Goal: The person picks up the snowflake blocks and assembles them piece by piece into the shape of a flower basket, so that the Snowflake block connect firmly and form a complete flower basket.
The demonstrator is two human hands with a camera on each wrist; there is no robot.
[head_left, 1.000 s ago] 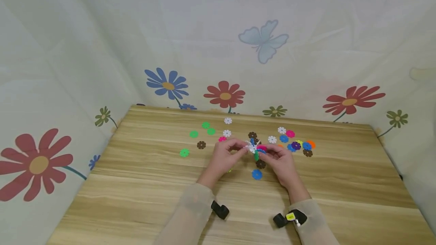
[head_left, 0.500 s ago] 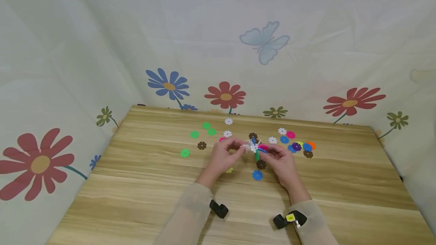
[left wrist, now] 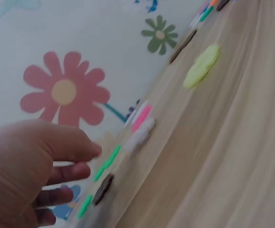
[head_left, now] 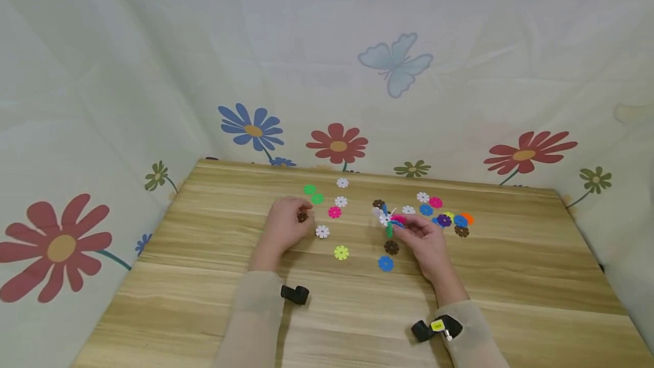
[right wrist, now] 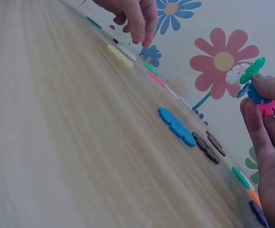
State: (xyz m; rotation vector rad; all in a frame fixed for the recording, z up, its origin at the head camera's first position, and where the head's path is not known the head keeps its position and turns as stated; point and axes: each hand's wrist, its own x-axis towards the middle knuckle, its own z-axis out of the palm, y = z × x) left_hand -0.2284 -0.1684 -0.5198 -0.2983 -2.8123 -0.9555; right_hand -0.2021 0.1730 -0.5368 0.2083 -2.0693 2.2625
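My right hand (head_left: 421, 237) pinches a joined cluster of notched flower-shaped plastic discs (head_left: 386, 219) above the table. White, blue, pink and green pieces show in it; the right wrist view has the green disc (right wrist: 252, 70) on top and the pink disc (right wrist: 269, 108) low between the fingers. Over at the left, my left hand (head_left: 288, 223) hovers with loosely bent fingers and nothing between them. A brown disc (left wrist: 103, 190) lies just past its fingertips in the left wrist view, with green discs (left wrist: 107, 163) close by.
Loose discs lie about the wooden table (head_left: 204, 300): a white one (head_left: 322, 231), a yellow-green one (head_left: 341, 253), a pink one (head_left: 334, 212) and a blue one (head_left: 385, 264). Several more crowd together at right, including a purple disc (head_left: 444, 220). A flowered cloth (head_left: 286, 61) hangs behind.
My left hand has let go of the cluster and moved left over the brown disc, covering two green discs and uncovering a white one. My right hand stays nearly in place, still holding the cluster.
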